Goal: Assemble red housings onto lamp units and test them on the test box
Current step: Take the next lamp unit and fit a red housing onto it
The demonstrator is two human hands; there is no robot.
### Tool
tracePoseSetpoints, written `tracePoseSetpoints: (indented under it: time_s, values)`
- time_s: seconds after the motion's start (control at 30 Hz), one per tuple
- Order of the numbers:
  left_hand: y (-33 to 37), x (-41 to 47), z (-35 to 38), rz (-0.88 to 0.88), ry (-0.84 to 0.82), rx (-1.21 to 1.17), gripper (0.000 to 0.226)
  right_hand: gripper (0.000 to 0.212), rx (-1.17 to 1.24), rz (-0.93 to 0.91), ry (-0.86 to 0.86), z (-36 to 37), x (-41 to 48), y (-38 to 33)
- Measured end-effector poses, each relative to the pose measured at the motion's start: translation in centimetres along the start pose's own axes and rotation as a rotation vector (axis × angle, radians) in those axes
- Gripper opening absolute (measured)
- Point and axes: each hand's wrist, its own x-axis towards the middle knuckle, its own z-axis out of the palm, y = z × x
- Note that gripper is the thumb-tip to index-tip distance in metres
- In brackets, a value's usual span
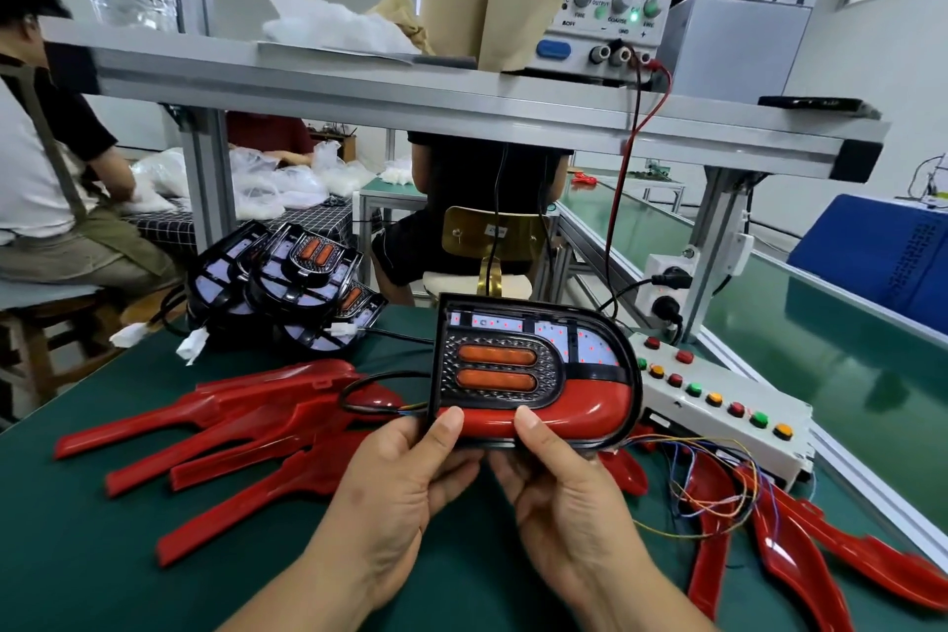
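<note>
While both thumbs pinch its red lower edge, we hold the lamp unit (533,364) above the counter (92,570), left grip (405,472) and right grip (564,488) each clasping it. We judge it light, stiff and glossy-slick; the rim suits holding, not the lens. Test box (718,405) lies beyond the right grip, spare housings (231,431) beside the left.

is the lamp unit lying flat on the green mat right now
No, the left hand and right hand both grip the lamp unit by its lower edge, holding it up above the green mat.
</note>
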Motion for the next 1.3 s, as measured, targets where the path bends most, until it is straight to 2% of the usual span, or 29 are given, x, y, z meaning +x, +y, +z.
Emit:
tracePoseSetpoints:
  time_s: [0.17, 0.27, 0.43, 0.57, 0.7, 0.8, 0.87, 0.9, 0.97, 1.03, 1.17, 1.3]
  values:
    - [-0.6, 0.7, 0.2, 0.017, 0.047, 0.067, 0.030, 0.056, -0.025, -0.024, 0.070, 0.0, 0.5, 0.2]
    - [-0.7, 1.1, 0.3, 0.000, 0.060, 0.064, 0.025, 0.051, -0.049, -0.044, 0.071, -0.1, 0.6, 0.1]
    - [0.1, 1.2, 0.2, -0.013, 0.029, 0.023, 0.039, 0.040, -0.038, -0.002, 0.013, -0.3, 0.5, -0.8]
    - [1.3, 1.1, -1.0, -0.041, -0.010, 0.004, 0.041, 0.059, 0.030, 0.009, 0.057, -0.8, 0.5, -2.6]
    - [2.0, 0.9, -2.1, -0.056, -0.039, 0.032, 0.042, 0.063, 0.038, -0.028, 0.090, -0.7, 0.7, -3.0]
    - [3.0, 0.6, -2.6, -0.164, -0.059, 0.081, 0.061, 0.064, 0.018, -0.032, 0.127, -0.9, 0.9, -2.8]
    - [5.2, 0.3, -4.0, -0.235, -0.127, 0.369, 0.076, 0.065, 0.030, -0.044, 0.173, -1.1, 1.1, -3.1]
    - [6.4, 0.3, -5.1, -0.215, -0.127, 0.614, 0.067, 0.065, 0.045, -0.054, 0.202, -1.2, 1.3, -3.4]
    - [8.7, 0.8, -7.9, -0.081, 0.004, 1.101, 0.033, 0.064, 0.083, -0.080, 0.251, -1.5, 1.6, -3.8]
    - [9.7, 1.1, -9.6, -0.025, 0.112, 1.468, 0.016, 0.064, 0.100, -0.093, 0.279, -1.8, 1.8, -4.0]
    - [7.8, 1.3, -9.8, -0.257, 0.006, 1.704, 0.042, 0.067, 0.101, -0.079, 0.278, -2.1, 1.9, -3.8]
    - [7.8, 1.6, -10.1, -0.185, 0.034, 1.723, 0.037, 0.070, 0.090, -0.076, 0.260, -2.2, 1.8, -3.7]
